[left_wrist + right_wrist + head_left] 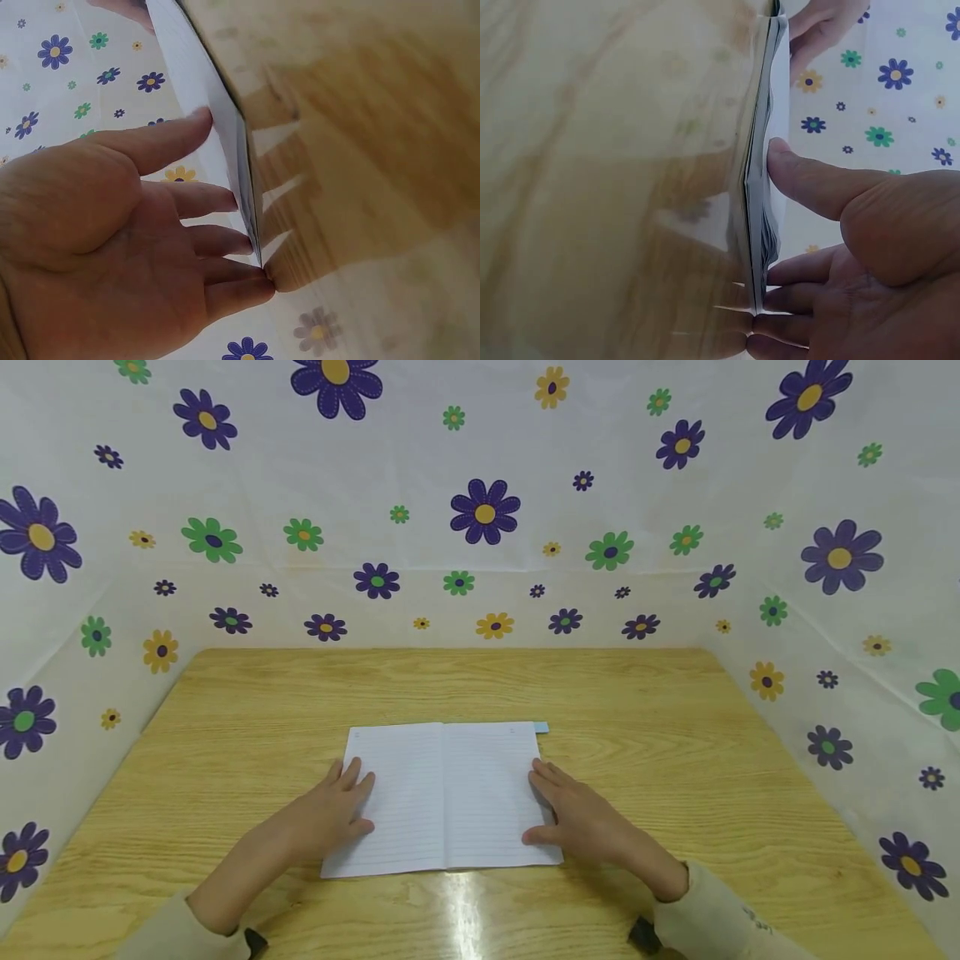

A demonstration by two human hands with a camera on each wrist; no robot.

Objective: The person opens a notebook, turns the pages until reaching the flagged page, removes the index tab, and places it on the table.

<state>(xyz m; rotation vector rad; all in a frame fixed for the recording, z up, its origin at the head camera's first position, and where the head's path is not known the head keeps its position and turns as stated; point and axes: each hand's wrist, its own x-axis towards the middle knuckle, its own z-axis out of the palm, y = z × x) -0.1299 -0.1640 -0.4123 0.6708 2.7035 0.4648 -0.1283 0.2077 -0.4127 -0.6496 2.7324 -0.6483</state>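
An open notebook [444, 797] with lined white pages lies flat on the wooden table, its fold running down the middle. My left hand [333, 810] rests on the left page's outer edge, fingers spread and fairly straight. Across from it, my right hand [573, 814] lies over the right page's outer edge with thumb and fingertips on the paper. In the left wrist view the thumb and fingertips touch the notebook's side [238, 161]. The right wrist view shows the stacked page edges [759, 180] beside the right thumb. A light blue tab [542, 727] sticks out at the top right corner.
The glossy wooden table [637, 710] extends around the notebook on all sides. White cloth [420, 452] printed with purple, green and yellow flowers walls the table at the back, left and right. Light sleeves cover both forearms, with a dark band piece [643, 935] near the right cuff.
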